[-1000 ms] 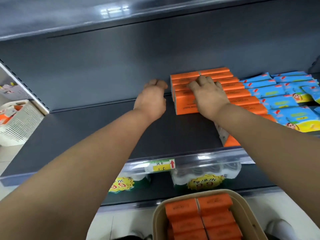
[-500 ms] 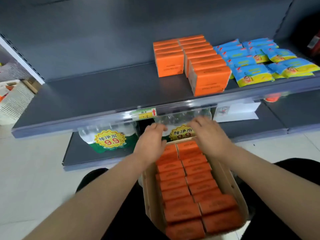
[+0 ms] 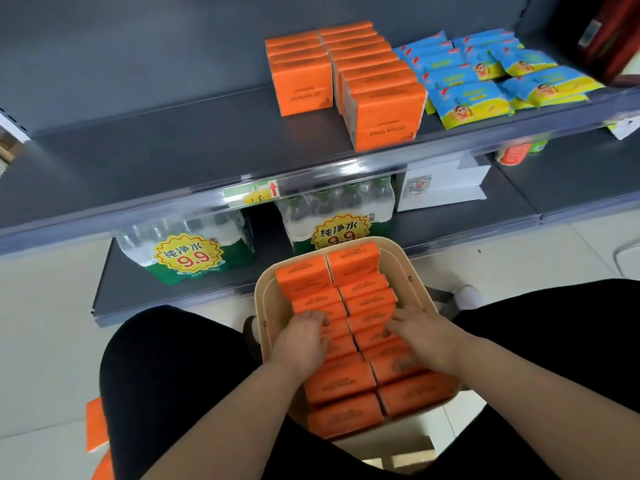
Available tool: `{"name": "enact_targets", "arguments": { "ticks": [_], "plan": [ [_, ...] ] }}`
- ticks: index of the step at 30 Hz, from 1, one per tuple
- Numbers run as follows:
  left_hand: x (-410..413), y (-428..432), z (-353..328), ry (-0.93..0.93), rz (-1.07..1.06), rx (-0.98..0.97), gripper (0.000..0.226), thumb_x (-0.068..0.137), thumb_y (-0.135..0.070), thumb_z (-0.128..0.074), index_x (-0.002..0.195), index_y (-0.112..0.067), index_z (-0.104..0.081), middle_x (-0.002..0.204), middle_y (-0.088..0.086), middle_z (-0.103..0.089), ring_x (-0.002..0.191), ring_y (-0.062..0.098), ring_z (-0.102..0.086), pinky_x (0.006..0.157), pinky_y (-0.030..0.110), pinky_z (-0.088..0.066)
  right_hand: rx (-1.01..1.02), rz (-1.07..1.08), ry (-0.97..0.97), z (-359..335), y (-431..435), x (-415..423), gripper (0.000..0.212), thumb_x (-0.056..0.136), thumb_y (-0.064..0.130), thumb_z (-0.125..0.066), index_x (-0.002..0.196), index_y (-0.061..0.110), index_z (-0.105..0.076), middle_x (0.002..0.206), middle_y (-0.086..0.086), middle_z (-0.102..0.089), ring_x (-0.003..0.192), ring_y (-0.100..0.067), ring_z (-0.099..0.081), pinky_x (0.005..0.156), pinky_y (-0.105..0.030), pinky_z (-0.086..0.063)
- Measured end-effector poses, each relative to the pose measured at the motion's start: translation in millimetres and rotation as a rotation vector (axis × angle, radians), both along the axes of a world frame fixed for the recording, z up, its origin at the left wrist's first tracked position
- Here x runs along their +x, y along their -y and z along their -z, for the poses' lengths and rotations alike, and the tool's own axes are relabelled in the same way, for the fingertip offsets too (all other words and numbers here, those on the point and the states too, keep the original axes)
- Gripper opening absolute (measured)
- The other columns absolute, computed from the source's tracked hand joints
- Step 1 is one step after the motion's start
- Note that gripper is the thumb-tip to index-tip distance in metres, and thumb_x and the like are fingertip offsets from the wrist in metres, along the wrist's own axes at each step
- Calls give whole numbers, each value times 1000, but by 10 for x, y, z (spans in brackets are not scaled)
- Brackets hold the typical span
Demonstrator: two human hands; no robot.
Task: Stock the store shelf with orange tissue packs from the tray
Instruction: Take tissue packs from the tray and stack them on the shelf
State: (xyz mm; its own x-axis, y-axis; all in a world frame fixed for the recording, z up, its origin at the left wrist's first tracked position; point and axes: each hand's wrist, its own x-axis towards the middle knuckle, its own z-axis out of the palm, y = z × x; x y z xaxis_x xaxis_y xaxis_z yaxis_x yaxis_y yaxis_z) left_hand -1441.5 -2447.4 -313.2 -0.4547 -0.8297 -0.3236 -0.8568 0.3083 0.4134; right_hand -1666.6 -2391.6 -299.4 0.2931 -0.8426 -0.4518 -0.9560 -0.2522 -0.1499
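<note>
Tissue packs point(image 3: 341, 379) are kept upright in two rows in the tray point(image 3: 265, 299), so a batch from each row is gripped by the curled left hand point(image 3: 304, 336) and right hand point(image 3: 420, 329), seemingly for the shelf point(image 3: 173, 150) above.

Left hand point(image 3: 304, 337), right hand point(image 3: 420, 329): fingertips buried among orange tissue packs point(image 3: 353, 265) in tray point(image 3: 262, 306); grip unclear. Mid-row packs covered by hands. Price label point(image 3: 256, 195) on shelf rail point(image 3: 381, 168): digits blurred. Red object point(image 3: 611, 32) top right: cut by edge, unidentifiable. Right water pack point(image 3: 346, 206): lower part behind tray. Orange items point(image 3: 95, 424) bottom left: partly behind leg point(image 3: 173, 358).
</note>
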Motion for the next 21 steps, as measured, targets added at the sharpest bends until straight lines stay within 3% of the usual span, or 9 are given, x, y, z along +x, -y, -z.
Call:
{"name": "enact_targets", "arguments": {
  "ticks": [4, 10, 14, 21],
  "plan": [
    [-54, -19, -25, 30, 50, 84, 23, 91, -31, -56, 113, -23, -56, 120, -2, -58, 110, 16, -54, 91, 30, -46, 90, -18, -40, 30, -27, -17, 64, 73, 44, -74, 130, 28, -47, 129, 4, -46, 121, -19, -40, 97, -35, -35],
    [-65, -102, -31, 138, 182, 248, 31, 85, -44, -62, 109, -25, -58, 116, -2, -60, 106, 17, -56, 92, 34, -47, 60, 74, -12, 107, -46, 6, 34, 89, 33, -57, 121, 22, -53, 124, -1, -55, 119, -23, -49, 95, -35, -39],
    [-25, -124, -42, 190, 251, 304, 50, 77, -55, -67, 115, -25, -55, 118, -3, -57, 107, 18, -55, 93, 35, -47, -55, 120, -22, 39, -22, 35, 33, 93, 36, -49, 121, 18, -48, 125, -2, -51, 118, -23, -48, 92, -34, -39],
    [-32, -173, -56, 276, 337, 259, 43, 79, -25, -64, 121, -24, -51, 119, 1, -58, 107, 21, -56, 90, 33, -48, -24, 96, -112, 186, -114, 74, 31, 95, 23, -39, 124, 17, -45, 127, -4, -49, 119, -25, -45, 98, -41, -38]
  ]
}}
